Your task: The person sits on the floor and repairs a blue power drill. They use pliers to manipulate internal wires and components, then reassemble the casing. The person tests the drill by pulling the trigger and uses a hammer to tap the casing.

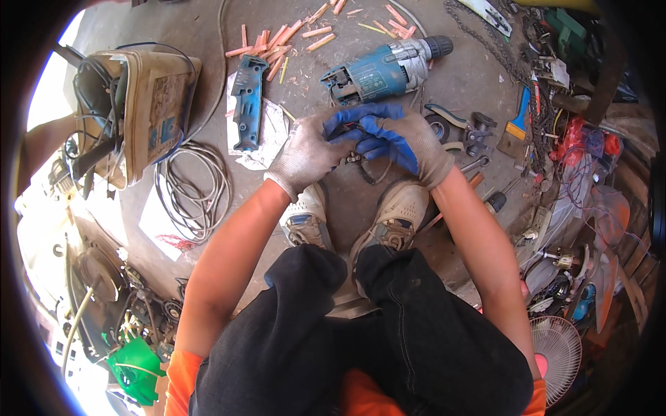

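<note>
Both my hands wear grey gloves with blue palms and meet above my shoes. My left hand and my right hand are closed together around a small dark part with thin wires, mostly covered by the fingers. A short dark cord hangs below them. Just beyond lies a teal and silver power drill, its rear housing open and its black chuck pointing right. To the left, a detached teal handle cover rests on a white sheet.
Pinkish sticks are strewn at the far side. At left stand a worn plastic container full of cables and a coiled grey cord. Pliers, a wrench, a scraper and a chain lie right; a fan guard is near right.
</note>
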Demonstrator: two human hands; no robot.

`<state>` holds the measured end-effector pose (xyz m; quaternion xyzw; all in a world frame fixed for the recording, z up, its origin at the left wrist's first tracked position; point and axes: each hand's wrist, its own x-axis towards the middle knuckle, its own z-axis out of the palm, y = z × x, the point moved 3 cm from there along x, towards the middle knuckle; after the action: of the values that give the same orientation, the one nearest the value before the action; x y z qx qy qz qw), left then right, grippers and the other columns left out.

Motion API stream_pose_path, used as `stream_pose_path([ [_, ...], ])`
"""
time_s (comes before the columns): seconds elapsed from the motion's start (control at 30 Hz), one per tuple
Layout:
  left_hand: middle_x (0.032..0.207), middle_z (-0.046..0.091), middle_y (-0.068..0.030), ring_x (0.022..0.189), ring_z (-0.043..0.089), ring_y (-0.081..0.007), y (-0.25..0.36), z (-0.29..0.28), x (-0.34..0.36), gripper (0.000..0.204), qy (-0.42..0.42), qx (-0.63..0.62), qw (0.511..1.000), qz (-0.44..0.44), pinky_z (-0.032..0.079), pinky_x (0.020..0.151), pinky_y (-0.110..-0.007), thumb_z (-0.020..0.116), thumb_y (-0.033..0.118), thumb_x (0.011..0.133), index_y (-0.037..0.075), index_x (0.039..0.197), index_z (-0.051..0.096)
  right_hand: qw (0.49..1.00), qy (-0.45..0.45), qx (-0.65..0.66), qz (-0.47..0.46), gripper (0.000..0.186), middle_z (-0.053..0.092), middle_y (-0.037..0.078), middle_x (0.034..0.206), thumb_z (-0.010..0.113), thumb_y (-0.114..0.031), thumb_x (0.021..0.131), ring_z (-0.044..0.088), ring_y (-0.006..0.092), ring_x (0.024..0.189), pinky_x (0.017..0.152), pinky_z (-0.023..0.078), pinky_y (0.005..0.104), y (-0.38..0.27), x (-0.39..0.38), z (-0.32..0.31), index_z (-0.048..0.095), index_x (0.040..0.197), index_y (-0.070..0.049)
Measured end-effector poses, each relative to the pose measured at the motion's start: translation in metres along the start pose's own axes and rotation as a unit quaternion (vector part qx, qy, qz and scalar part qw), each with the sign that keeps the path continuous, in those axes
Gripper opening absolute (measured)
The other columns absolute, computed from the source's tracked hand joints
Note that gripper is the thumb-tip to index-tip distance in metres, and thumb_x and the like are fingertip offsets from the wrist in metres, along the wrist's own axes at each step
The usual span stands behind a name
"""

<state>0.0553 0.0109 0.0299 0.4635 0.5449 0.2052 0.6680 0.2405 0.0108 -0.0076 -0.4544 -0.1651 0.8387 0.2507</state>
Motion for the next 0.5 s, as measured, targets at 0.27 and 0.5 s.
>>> stream_pose_path([
  [0.27, 0.091, 0.075, -0.0145, 0.080, 0.069, -0.0150, -0.005, -0.008, 0.004, 0.036, -0.019, 0.063, 0.998, -0.022, 0.056, 0.077, -0.035, 0.075, 0.015, 0.086, -0.001, 0.119, 0.068, 0.998, 0.028, 0.045, -0.014, 0.034, 0.073, 0.016, 0.101, 0.064, -0.014, 0.100, 0.074, 0.0211, 0.077, 0.066, 0.062, 0.0300, 0.008, -0.009, 0.007, 0.061, 0.125, 0.009],
  [0.5, 0.085, 0.071, -0.0215, 0.078, 0.072, -0.0303, 0.008, -0.012, 0.005, 0.029, -0.036, 0.135, 0.990, -0.012, 0.055, 0.075, -0.041, 0.075, 0.017, 0.084, 0.000, 0.107, 0.070, 0.997, 0.047, 0.053, -0.004, 0.032, 0.073, 0.017, 0.102, 0.063, -0.013, 0.099, 0.074, 0.0232, 0.079, 0.070, 0.062, 0.0308, 0.004, -0.017, 0.007, 0.062, 0.123, 0.009],
])
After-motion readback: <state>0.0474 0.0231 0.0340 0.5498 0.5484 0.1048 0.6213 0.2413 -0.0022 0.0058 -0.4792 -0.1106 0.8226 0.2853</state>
